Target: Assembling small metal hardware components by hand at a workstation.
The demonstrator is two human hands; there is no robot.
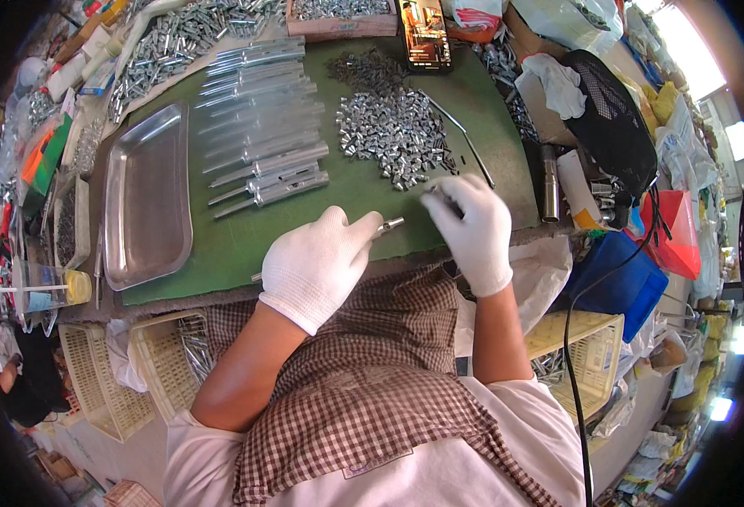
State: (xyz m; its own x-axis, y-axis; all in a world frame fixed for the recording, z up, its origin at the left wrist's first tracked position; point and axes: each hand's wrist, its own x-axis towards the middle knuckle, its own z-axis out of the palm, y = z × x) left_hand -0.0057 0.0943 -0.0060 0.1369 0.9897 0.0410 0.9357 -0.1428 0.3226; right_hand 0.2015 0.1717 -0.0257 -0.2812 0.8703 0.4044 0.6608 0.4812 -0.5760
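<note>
My left hand (317, 264), in a white glove, is closed around a thin metal rod (386, 226) whose tip sticks out toward the right. In its own white glove, my right hand (473, 226) pinches a small metal piece (436, 195) just beyond that tip. A pile of small shiny metal fittings (393, 131) lies on the green mat (220, 245) just past both hands. Several finished metal rods (262, 127) lie side by side in a row to the left of the pile.
An empty steel tray (145, 198) sits at the mat's left. A phone (423, 34) stands at the far edge. White plastic baskets (165, 359) hang below the bench. At the right are a black mesh object (613, 118), a blue box (613, 283) and a red bag (675, 232).
</note>
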